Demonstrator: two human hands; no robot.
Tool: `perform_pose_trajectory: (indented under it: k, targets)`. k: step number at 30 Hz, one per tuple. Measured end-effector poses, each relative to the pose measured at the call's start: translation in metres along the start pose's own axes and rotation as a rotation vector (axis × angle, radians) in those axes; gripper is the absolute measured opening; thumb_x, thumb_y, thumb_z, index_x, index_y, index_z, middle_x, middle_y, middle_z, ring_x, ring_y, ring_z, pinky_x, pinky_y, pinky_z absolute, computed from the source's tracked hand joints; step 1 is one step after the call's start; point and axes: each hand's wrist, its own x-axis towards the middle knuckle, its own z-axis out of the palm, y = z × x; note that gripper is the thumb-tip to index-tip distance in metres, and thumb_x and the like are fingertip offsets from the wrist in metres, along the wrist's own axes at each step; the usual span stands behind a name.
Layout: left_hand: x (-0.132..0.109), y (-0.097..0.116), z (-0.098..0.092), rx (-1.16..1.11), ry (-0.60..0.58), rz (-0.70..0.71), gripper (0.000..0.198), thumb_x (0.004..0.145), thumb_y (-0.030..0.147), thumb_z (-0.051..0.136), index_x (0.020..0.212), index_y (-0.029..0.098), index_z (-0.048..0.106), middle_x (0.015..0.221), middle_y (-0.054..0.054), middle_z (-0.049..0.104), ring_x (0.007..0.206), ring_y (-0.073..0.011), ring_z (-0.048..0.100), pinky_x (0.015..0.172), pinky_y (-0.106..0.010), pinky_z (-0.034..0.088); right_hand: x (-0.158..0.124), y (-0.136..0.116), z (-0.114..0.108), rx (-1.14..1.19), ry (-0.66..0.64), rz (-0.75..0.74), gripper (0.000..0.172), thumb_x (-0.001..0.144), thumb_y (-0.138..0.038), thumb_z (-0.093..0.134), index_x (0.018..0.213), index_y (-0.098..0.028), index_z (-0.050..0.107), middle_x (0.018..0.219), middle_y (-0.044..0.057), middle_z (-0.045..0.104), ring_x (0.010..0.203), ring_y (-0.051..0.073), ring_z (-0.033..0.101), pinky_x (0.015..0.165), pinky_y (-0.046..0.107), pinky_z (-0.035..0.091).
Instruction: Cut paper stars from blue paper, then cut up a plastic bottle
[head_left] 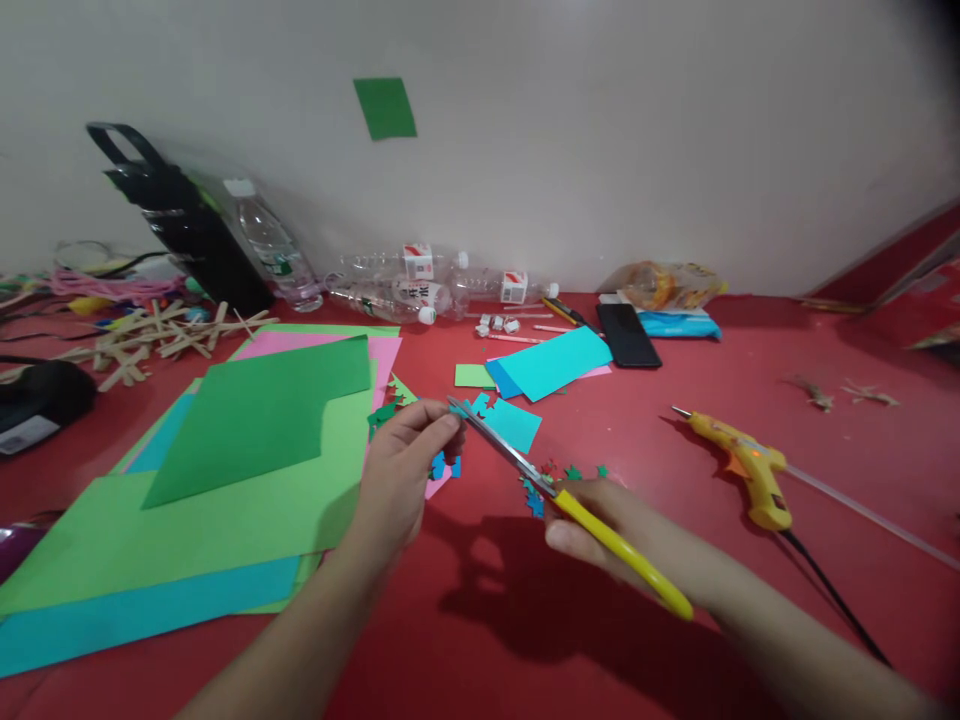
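My left hand [405,465] is closed, thumb and forefinger pinching a small blue paper piece [460,410]. Yellow-handled scissors [626,552] are gripped in my right hand [607,525], their blade tips right at that piece. Whether the blades are fully closed is hard to see. Beneath the blades lies a turquoise sheet [514,425] with shapes cut from its edge. Small paper stars [534,500] in blue, green and red lie by my right hand. Blue paper scraps [442,466] and a notched green scrap [381,418] are beside my left fingers.
Large coloured sheets [262,510] cover the left side. A yellow glue gun [742,465] with its cord lies at right. Along the wall are plastic bottles [390,295], a black flask [199,235] and a phone [628,334]. Wooden sticks [161,335] are piled at left.
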Motion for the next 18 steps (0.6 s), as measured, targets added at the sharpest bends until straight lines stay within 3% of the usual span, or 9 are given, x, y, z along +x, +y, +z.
perform_pose_trajectory:
  k: [10, 18]
  targets:
    - [-0.0002, -0.0002, -0.0009, 0.010, -0.002, 0.005, 0.012, 0.072, 0.021, 0.067, 0.063, 0.018, 0.060, 0.057, 0.004, 0.057, 0.054, -0.0088, 0.050, 0.052, -0.021, 0.040, -0.0015, 0.0080, 0.0031, -0.043, 0.017, -0.004, 0.050, 0.091, -0.066, 0.042, 0.074, -0.019, 0.044, 0.070, -0.001, 0.042, 0.063, 0.013, 0.033, 0.051, 0.024, 0.026]
    - [-0.0001, -0.0001, -0.0010, 0.055, 0.011, -0.002, 0.014, 0.071, 0.023, 0.068, 0.062, 0.017, 0.059, 0.055, 0.003, 0.056, 0.052, -0.0092, 0.049, 0.051, -0.022, 0.039, -0.0005, 0.0023, 0.0027, 0.027, 0.018, 0.028, 0.052, 0.088, -0.069, 0.043, 0.072, -0.020, 0.042, 0.069, -0.002, 0.037, 0.062, 0.013, 0.032, 0.050, 0.024, 0.026]
